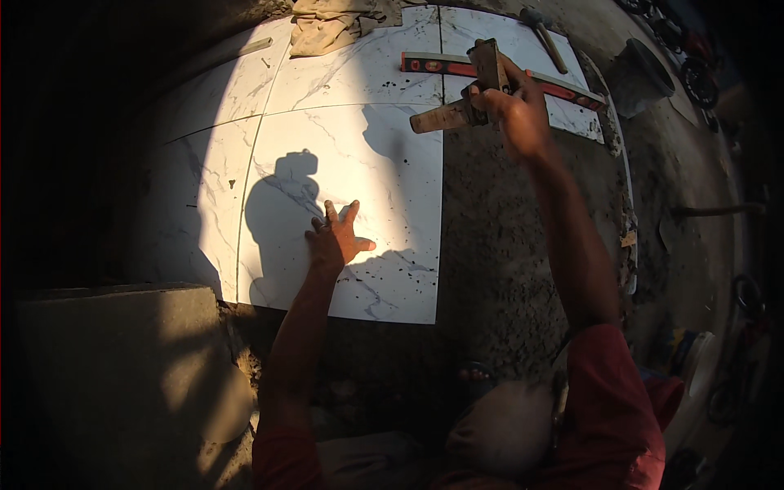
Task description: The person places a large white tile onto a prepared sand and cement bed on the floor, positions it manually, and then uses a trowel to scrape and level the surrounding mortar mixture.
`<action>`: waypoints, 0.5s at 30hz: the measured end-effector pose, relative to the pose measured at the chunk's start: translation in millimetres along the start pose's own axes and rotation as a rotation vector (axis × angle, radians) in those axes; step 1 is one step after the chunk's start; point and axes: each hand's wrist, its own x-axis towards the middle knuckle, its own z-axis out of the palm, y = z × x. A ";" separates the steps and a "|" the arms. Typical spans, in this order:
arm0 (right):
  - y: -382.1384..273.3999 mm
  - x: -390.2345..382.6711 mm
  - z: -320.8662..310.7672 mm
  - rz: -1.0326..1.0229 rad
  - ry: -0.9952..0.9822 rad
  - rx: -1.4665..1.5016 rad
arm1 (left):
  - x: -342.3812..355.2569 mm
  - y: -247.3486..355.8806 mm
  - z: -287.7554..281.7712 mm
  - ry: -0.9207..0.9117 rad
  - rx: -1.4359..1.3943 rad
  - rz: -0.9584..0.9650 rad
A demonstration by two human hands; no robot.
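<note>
My left hand (333, 242) lies with fingers spread on a white, grey-veined tile (384, 204), touching its sunlit surface. My right hand (516, 114) is raised above the far right corner of that tile, closed round a dirt-stained brown tool (485, 67) with a blocky body and a stubby cylindrical part jutting left. Its exact kind does not show. Beyond it, a red and black spirit level (429, 64) lies across the far tiles, partly hidden by the tool and hand. A hammer (545, 45) with a dark head and wooden handle rests at the far right.
Rough dark mortar (506, 245) borders the tile on the right. A crumpled tan cloth (327, 24) lies at the far edge. A concrete block (106, 376) stands at lower left, a dark bucket (641, 77) at far right. Small crumbs of debris dot the tiles.
</note>
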 end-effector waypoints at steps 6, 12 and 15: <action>5.7 31.2 21.7 0.040 -0.025 0.018 | 2.4 -3.0 9.7 0.022 0.007 -0.005; 6.3 46.7 32.0 0.069 -0.035 -0.202 | 5.3 -5.8 11.1 0.111 -0.027 0.021; 6.1 48.0 33.5 0.078 -0.001 -0.109 | 2.9 -4.3 10.3 0.079 -0.033 0.013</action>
